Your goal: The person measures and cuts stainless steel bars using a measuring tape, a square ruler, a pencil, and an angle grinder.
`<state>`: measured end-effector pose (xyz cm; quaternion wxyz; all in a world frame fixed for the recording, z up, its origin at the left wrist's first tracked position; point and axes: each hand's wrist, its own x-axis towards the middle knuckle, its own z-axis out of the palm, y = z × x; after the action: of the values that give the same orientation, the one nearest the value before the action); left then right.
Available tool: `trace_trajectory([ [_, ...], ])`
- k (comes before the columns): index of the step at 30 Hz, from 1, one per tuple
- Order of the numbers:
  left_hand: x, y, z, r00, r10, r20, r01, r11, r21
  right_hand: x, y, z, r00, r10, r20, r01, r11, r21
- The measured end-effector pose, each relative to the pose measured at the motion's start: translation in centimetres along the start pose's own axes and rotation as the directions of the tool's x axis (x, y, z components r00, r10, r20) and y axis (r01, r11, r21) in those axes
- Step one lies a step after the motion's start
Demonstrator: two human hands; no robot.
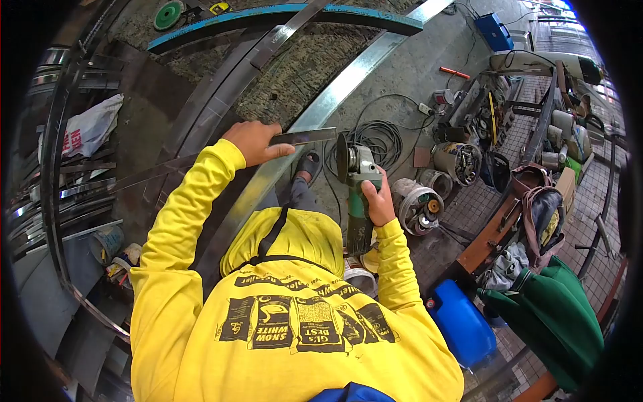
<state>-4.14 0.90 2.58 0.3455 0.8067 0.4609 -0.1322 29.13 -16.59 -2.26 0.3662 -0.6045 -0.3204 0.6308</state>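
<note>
My left hand (pixel 258 142) is closed around a narrow metal bar (pixel 311 136), its thumb lying along the bar near the free end. That bar crosses over a wide shiny steel length (pixel 348 77). My right hand (pixel 380 201) grips the body of a green angle grinder (pixel 360 194), held upright with its head away from me. The grinder's dark disc (pixel 342 157) is edge-on, close beside the bar's end. Under the arms hangs the front of my yellow shirt (pixel 288 315). A foot in a dark sandal (pixel 309 165) shows between the bar and the grinder.
A coiled cable (pixel 378 137) lies on the concrete beyond the grinder. Buckets of parts (pixel 418 204) and a blue jerrycan (pixel 462 325) stand to the right. Long metal lengths (pixel 57 167) run along the left. A turquoise-edged beam (pixel 281 19) lies across the far side.
</note>
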Motion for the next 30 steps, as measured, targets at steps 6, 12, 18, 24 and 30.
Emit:
trace_trajectory([
  [6,0.1,0.4,0.1,0.999,0.015,0.041,-0.016,1.0,0.025,0.7,-0.1,-0.1,1.0,-0.001,0.03,0.002,0.999,-0.033],
  [12,0.2,0.1,0.5,0.999,0.027,0.017,-0.027,0.999,0.025,1.0,-1.4,0.0,0.998,-0.005,0.07,0.005,1.0,0.002],
  [18,0.3,0.1,0.4,0.999,0.031,0.036,-0.032,0.999,0.017,0.9,-2.6,-0.1,0.993,0.028,0.118,-0.034,0.998,0.05],
  [24,0.3,0.3,0.2,0.998,0.028,0.058,-0.029,0.999,0.014,1.1,-2.4,-0.4,0.995,-0.008,0.099,0.009,1.0,-0.008],
  [30,0.3,0.3,0.1,0.998,0.034,0.055,-0.034,0.999,0.014,0.7,-3.1,-0.3,0.995,-0.002,0.097,0.007,0.999,-0.05],
])
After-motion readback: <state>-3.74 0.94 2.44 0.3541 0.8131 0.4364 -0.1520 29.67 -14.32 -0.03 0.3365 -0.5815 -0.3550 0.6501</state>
